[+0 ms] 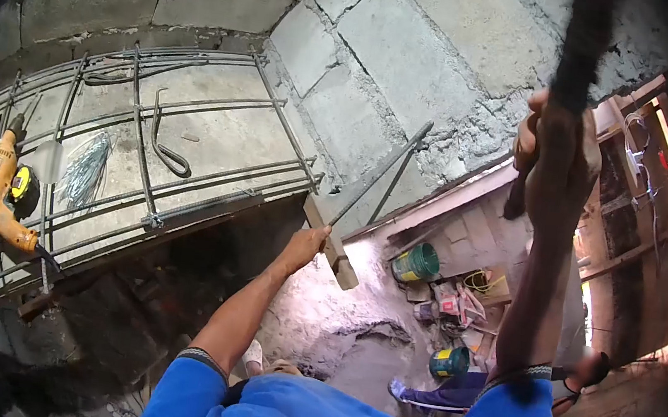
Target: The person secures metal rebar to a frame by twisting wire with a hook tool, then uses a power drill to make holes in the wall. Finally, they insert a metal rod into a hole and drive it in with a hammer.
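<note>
Although the block wall [404, 46] dominates, a rebar cage [137, 105] lies just left of it. Before the wall's right side, the right hand [561, 157] is wrapped around a thick dark object [580, 51], too shadowed to identify; its bulk suggests weight, deserving a full fist. Slanting before the wall's lower part, the slim steel rod [380, 173] has its near end closed in the left hand [306, 248]: probably stiff, fairly light, rough rather than slippery, hardly fragile, best held near that end.
</note>
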A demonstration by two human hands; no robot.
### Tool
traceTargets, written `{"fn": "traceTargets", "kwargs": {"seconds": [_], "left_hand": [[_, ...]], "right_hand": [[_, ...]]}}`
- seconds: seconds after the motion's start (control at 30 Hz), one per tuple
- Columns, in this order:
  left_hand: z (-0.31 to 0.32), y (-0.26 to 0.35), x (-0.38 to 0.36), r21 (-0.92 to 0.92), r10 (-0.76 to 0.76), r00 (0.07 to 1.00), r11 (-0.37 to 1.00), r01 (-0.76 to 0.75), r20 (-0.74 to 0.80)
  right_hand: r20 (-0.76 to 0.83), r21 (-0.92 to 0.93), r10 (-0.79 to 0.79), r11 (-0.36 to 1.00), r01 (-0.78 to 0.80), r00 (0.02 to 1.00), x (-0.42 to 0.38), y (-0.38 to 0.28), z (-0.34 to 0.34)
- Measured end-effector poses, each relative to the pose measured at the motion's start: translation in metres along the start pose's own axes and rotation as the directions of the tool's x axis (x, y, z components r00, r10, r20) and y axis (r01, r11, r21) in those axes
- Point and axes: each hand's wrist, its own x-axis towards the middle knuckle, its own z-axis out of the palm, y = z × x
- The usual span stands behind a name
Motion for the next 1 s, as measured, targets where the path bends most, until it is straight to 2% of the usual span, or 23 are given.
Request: {"fn": "traceTargets", "kwargs": {"seconds": [0.03,0.07,0.1,0.13,0.17,0.2,0.27,0.33,0.4,0.47,0.53,0.57,0.6,0.63,0.67,0.7,0.73,0.77,0.8,0.9,0.93,0.97,1.0], "left_hand": [[-0.002,0.0,-0.001,-0.02,0.025,1.0,0.999,-0.025,-0.005],[-0.004,-0.002,-0.003,-0.025,0.03,1.0,0.999,-0.03,-0.008],[-0.006,-0.003,-0.002,-0.015,0.025,1.0,1.0,-0.025,0.003],[-0.008,-0.001,-0.001,-0.005,0.022,1.0,1.0,-0.022,0.013],[-0.014,0.008,-0.006,0.004,0.007,1.0,1.0,-0.008,0.021],[-0.007,-0.004,-0.005,0.004,0.019,1.0,1.0,-0.019,0.019],[0.008,-0.039,0.012,0.356,0.308,0.949,0.896,-0.266,-0.067],[0.006,-0.035,-0.009,0.324,0.289,0.954,0.898,-0.297,0.074],[-0.013,-0.017,0.009,0.299,0.161,0.983,0.937,-0.179,0.082],[-0.017,-0.013,0.002,0.326,0.195,0.98,0.924,-0.199,0.045],[-0.027,0.009,0.0,0.219,0.049,0.997,0.974,-0.063,0.067],[-0.024,0.006,0.001,0.208,0.051,0.997,0.976,-0.063,0.062],[-0.021,0.004,0.004,0.204,0.059,0.996,0.977,-0.07,0.06],[-0.016,-0.004,0.006,0.195,0.063,0.997,0.978,-0.072,0.051],[-0.012,-0.011,0.007,0.188,0.07,0.997,0.979,-0.077,0.042],[-0.009,-0.014,0.01,0.279,0.117,0.992,0.952,-0.126,0.048],[-0.009,-0.017,0.012,0.274,0.126,0.991,0.953,-0.131,0.037],[-0.001,-0.027,-0.004,0.26,0.138,0.99,0.956,-0.136,0.011],[0.002,-0.023,0.012,0.242,0.191,0.98,0.955,-0.173,-0.05],[-0.01,0.0,-0.012,0.182,0.002,0.991,0.983,-0.027,0.132],[-0.02,0.013,0.002,0.162,-0.045,0.988,0.986,0.021,0.148],[-0.018,0.008,0.001,0.305,0.099,0.991,0.945,-0.122,0.089],[-0.013,0.0,-0.008,0.311,0.074,0.993,0.945,-0.1,0.095]], "right_hand": [[-0.025,-0.005,-0.078,0.997,0.078,0.997,-0.003,0.003,0.01],[0.116,-0.506,-0.424,0.753,0.421,0.898,-0.004,0.052,0.005],[0.01,-0.061,-0.186,0.981,0.186,0.983,-0.03,0.079,0.022],[0.295,-0.563,-0.364,0.681,0.468,0.884,-0.041,0.12,0.015],[0.418,-0.735,0.121,0.628,0.257,0.9,-0.049,0.122,0.01],[0.414,-0.835,0.38,0.519,0.18,0.827,-0.05,0.141,0.008],[0.317,-0.814,0.317,0.575,0.085,0.894,-0.038,0.129,0.02],[0.269,-0.786,0.209,0.612,0.089,0.94,-0.01,0.088,0.026],[0.214,-0.698,-0.001,0.7,0.154,0.977,0.015,0.051,0.025],[0.148,-0.459,-0.172,0.86,0.222,0.974,0.036,0.005,0.021],[0.045,-0.302,-0.202,0.931,0.206,0.978,0.048,-0.045,0.023],[0.04,-0.506,-0.479,0.747,0.431,0.877,0.051,-0.043,0.027],[0.108,-0.669,-0.587,0.554,0.495,0.802,0.041,0.006,0.026],[0.46,-0.872,-0.721,-0.256,0.418,0.518,0.015,0.059,0.024],[0.273,-0.623,-0.587,0.496,0.605,0.762,-0.009,0.084,0.028],[0.366,-0.822,0.336,0.554,0.132,0.868,-0.033,0.112,0.009],[0.357,-0.88,0.535,0.467,0.084,0.766,-0.033,0.112,0.011],[0.25,-0.876,0.558,0.479,-0.061,0.791,-0.037,0.116,0.008],[0.218,-0.878,0.544,0.472,-0.081,0.81,-0.026,0.119,-0.004],[0.16,-0.834,0.368,0.546,-0.074,0.916,-0.003,0.09,-0.014],[0.103,-0.802,0.238,0.594,-0.061,0.966,0.002,0.09,-0.015],[0.119,-0.722,0.096,0.692,0.019,0.988,0.008,0.076,-0.016],[0.113,-0.629,-0.039,0.771,0.101,0.993,0.015,0.06,-0.022]]}}
